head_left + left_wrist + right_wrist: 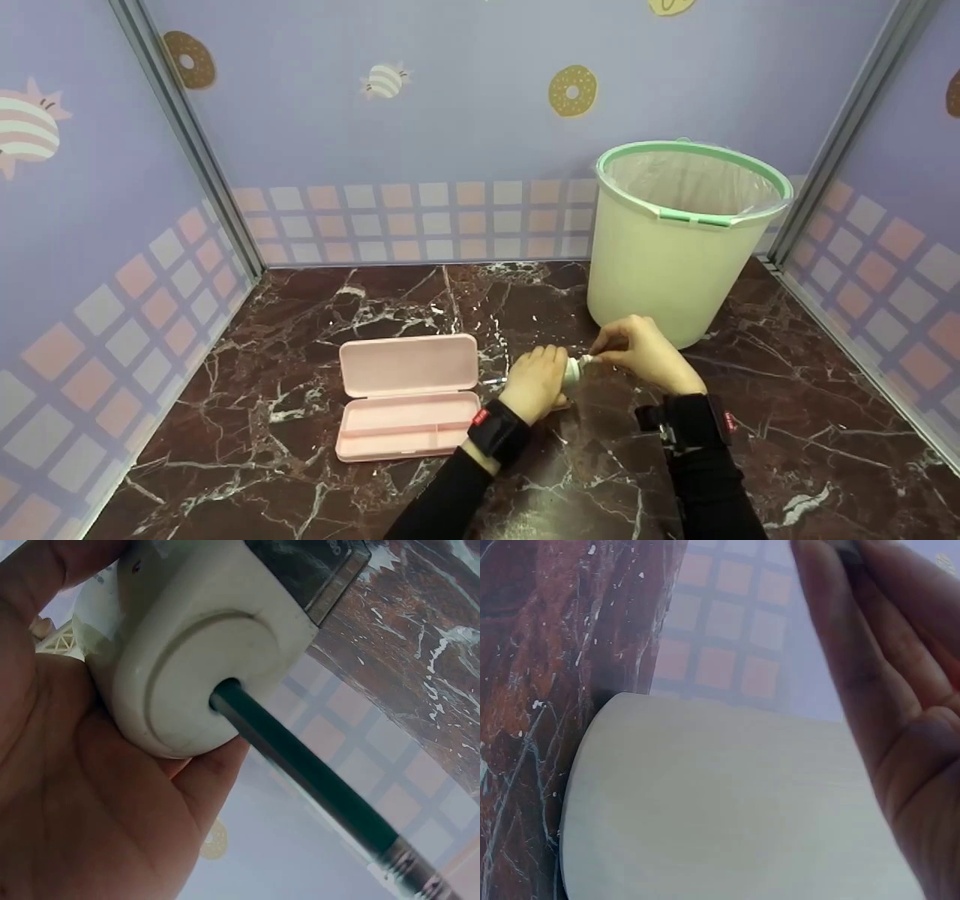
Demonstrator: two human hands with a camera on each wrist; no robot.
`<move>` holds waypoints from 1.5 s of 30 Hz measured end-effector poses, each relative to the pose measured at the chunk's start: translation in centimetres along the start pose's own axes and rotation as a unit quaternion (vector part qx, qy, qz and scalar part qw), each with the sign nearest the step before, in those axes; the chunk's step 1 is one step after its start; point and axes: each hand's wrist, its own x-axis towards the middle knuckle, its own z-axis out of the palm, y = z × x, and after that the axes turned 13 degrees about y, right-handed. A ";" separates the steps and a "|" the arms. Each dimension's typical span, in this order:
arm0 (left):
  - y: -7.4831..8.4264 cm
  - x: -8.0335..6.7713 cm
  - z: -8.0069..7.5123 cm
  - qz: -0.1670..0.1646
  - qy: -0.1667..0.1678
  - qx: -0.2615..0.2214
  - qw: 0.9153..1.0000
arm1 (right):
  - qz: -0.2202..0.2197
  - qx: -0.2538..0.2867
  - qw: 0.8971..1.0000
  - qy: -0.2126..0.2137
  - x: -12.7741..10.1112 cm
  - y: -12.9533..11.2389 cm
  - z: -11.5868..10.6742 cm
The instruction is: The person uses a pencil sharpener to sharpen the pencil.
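L hand wraps a white sharpener, dark green pencil stuck in its hole. R hand pinches its far end; what exactly it grips is hidden. Both near bin; open pink case to the left on the marble table.

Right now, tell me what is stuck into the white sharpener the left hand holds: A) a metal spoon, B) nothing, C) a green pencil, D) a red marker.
C: the left wrist view shows a green pencil with a metal band at its far end pushed into the hole of the white sharpener, which the left hand grips.
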 end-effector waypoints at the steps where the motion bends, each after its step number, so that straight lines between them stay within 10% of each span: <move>1: 0.0 0.0 0.0 0.000 -0.003 0.000 1.000 | -0.001 0.000 1.000 0.006 0.0 0.1 0.1; 15: 0.4 0.2 0.1 0.054 0.011 0.036 0.998 | 0.013 -0.062 0.991 0.119 0.9 2.8 3.4; 32: 0.5 0.2 0.0 0.042 -0.005 0.020 0.999 | 0.062 -0.052 0.989 -0.126 -0.2 3.3 3.7; 45: 0.2 0.1 0.3 0.031 -0.001 0.011 0.999 | 0.075 -0.017 0.976 -0.206 -0.4 0.4 1.5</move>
